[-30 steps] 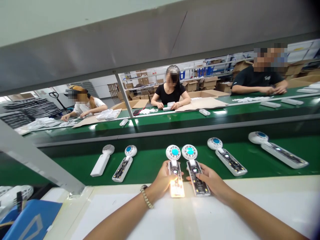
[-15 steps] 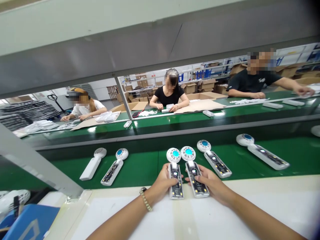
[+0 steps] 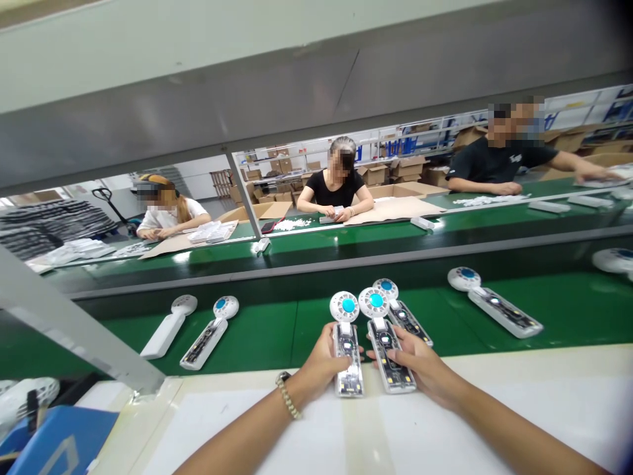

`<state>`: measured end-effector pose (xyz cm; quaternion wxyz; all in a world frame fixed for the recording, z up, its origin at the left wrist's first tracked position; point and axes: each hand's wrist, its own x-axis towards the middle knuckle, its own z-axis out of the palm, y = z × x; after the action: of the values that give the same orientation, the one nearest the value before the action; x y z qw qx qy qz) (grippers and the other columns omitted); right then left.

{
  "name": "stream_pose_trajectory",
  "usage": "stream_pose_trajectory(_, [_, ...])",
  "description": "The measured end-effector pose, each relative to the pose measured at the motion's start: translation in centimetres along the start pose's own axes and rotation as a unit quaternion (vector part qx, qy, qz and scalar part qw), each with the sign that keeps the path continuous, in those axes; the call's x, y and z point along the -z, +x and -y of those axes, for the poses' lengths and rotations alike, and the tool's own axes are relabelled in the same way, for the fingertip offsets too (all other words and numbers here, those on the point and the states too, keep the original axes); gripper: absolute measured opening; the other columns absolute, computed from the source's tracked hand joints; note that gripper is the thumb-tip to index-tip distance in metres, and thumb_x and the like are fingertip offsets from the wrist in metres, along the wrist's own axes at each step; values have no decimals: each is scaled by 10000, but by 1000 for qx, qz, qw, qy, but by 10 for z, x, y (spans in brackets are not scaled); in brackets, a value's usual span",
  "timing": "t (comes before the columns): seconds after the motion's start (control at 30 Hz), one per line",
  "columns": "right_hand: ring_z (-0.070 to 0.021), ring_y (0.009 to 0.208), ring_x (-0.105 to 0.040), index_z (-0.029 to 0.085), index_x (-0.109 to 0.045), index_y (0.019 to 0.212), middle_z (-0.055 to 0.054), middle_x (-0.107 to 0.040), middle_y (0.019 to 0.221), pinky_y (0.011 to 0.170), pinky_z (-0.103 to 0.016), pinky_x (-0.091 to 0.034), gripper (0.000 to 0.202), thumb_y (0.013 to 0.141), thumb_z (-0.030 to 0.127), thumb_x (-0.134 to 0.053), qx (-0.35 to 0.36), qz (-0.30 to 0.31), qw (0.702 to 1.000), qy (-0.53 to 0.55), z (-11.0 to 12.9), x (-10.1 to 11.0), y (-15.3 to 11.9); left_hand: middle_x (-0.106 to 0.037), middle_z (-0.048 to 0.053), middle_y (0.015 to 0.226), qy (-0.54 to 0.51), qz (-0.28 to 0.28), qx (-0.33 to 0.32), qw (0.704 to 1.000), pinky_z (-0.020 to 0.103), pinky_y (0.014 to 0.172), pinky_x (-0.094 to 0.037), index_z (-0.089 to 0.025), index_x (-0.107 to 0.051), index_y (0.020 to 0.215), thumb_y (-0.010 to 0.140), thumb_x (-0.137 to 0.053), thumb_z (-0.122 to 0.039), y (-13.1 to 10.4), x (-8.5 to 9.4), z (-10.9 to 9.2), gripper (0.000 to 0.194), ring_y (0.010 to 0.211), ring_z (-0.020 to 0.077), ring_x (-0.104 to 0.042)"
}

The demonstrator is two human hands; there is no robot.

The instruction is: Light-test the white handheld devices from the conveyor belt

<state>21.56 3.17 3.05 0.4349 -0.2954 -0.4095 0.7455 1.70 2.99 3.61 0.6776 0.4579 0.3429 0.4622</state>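
My left hand [image 3: 324,356] is wrapped round a white handheld fan [image 3: 347,307], its thumb lying on the exposed circuit board in the handle. A second handheld fan [image 3: 374,303] is in my right hand [image 3: 420,359], thumb on its board too. Both have round vented heads with blue centres, held side by side over the near edge of the green belt. Just behind the right one lies another fan [image 3: 411,322], partly hidden by it and my fingers. Farther right on the belt is a fan [image 3: 507,311] with its board showing.
Two fans lie on the belt [image 3: 267,330] at left, one board side up [image 3: 204,344], one with a plain white back [image 3: 163,335]. A slanted metal post [image 3: 84,323] and blue bin [image 3: 64,439] stand at left. Several co-workers sit across a second belt [image 3: 316,247].
The fans lying on the near belt have shifted left, one passing behind the fan in my right hand. White parts on the far belt have shifted right. My hands have barely moved.
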Motion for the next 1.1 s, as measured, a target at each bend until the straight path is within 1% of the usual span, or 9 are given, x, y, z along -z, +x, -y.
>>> stream_pose_trajectory(0.13, [-278,1017,-601,216,-514,1114,-111,-622,1136,851,-408,-477,509,659,289,-730,-1,1,1000,2,3,-2,-2,-551,85,984,6,3,-1,1000,331,756,-454,-173,-428,1068,569,-779,-177,1,1,0,610,876,208,-574])
stream_pose_trajectory(0.23, [-286,1043,-584,205,-536,1111,-117,-614,1151,869,-413,-464,452,695,279,-695,4,17,1000,11,5,-1,-3,-537,92,1037,1,13,-13,1000,339,779,-450,-176,-426,1072,570,-779,-174,1,1,1,613,887,205,-570])
stream_pose_trajectory(0.47, [-284,1016,-601,197,-565,1096,-118,-642,1106,904,-430,-436,414,703,270,-673,-2,26,999,20,9,-4,-6,-562,86,986,15,27,-11,999,327,775,-451,-173,-398,1111,613,-752,-154,0,4,3,611,868,196,-584])
stream_pose_trajectory(0.7, [-256,995,-610,214,-501,1165,-98,-656,1070,868,-383,-454,487,703,246,-653,-5,40,999,22,8,-4,-5,-564,85,1007,6,0,-12,1000,330,771,-463,-184,-398,1070,569,-768,-135,0,0,3,625,872,204,-590])
stream_pose_trajectory(0.8, [-245,922,-634,214,-550,1080,-84,-656,1065,788,-345,-490,394,708,323,-619,-17,-8,1000,17,9,-3,-3,-570,80,1039,-28,-37,-6,999,339,757,-478,-188,-438,1022,519,-777,-121,2,-1,-2,610,817,196,-606])
stream_pose_trajectory(0.87, [-245,794,-654,207,-582,1007,-90,-678,996,680,-340,-512,392,745,491,-519,-36,-56,998,23,10,1,-1,-606,71,967,-63,-74,19,995,343,718,-493,-170,-487,947,568,-751,-218,5,2,-7,464,716,178,-615])
stream_pose_trajectory(0.93, [-241,669,-648,196,-596,947,-101,-695,897,593,-343,-507,539,752,648,-376,-42,-85,995,32,11,6,1,-630,59,753,-84,-100,56,990,329,658,-502,-134,-537,817,674,-653,-414,9,9,-12,334,580,158,-595])
stream_pose_trajectory(1.0, [-229,587,-631,196,-592,892,-99,-698,810,543,-339,-494,636,726,731,-291,-30,-98,994,36,11,12,3,-589,46,562,-79,-128,87,985,294,577,-496,-120,-549,676,731,-510,-593,13,19,-16,477,475,142,-555])
stream_pose_trajectory(1.1, [-222,550,-621,203,-568,833,-88,-692,747,502,-330,-483,659,713,763,-243,-16,-115,993,35,12,19,7,-573,58,503,-8,-202,93,975,243,451,-446,-115,-554,620,715,-431,-700,20,36,-20,606,421,133,-525])
